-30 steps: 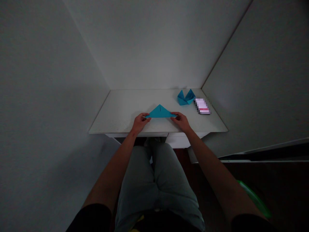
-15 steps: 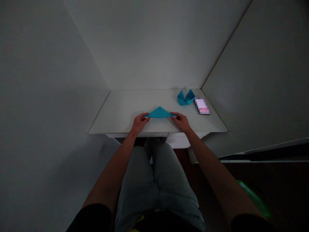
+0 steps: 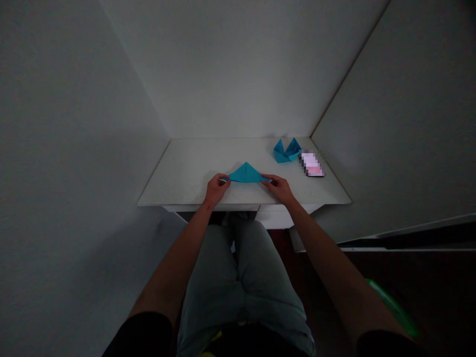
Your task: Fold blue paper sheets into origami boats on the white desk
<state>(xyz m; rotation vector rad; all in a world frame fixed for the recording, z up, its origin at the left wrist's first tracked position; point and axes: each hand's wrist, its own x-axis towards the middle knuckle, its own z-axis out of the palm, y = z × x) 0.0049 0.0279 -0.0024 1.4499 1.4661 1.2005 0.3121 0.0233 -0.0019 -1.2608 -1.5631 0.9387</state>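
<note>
A piece of folded blue paper [image 3: 246,173] spans the gap between my hands, over the near half of the white desk. Its middle rises to a triangular peak with a short vertical slit or crease, and its ends narrow to thin points. My left hand [image 3: 217,188] pinches the left point between thumb and fingers. At the right point, my right hand [image 3: 278,187] grips in the same way. Whether the paper's lower edge rests on the desk, I cannot tell.
Toward the back right of the white desk [image 3: 186,163] sits another blue folded paper shape [image 3: 285,152] with two upright peaks. Right beside it lies a phone [image 3: 312,164] with a blurred, lit screen. Walls enclose the desk at the back and sides.
The peak of the folded paper stands slightly taller, and its ends have drawn a little closer together. Both hands keep their pinch, the left having shifted slightly inward.
</note>
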